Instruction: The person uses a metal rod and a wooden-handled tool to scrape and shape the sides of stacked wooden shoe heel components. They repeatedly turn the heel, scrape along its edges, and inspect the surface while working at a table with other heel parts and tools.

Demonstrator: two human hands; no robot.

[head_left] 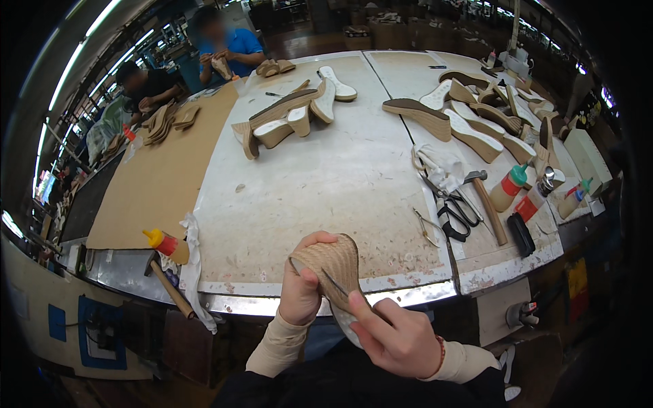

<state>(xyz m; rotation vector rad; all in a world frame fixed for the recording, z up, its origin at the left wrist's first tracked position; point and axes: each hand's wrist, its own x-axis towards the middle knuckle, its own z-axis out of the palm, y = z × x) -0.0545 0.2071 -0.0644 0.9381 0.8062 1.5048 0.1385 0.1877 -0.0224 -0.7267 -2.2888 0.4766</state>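
One wedge sole, woven tan covering, held at the near edge of the white surface. Left hand: wrapped round the thick end. Right hand: fingers pressed to the side by a dark line, seam or tool, I cannot tell. Risk, in my judgement: a loosened left grip could let the sole roll, and the right fingers slip and scuff the weave. Thick end points forward, thin end back between the sleeves; long axis slants rearward and rightward. Beyond, right: scissors, hammer.
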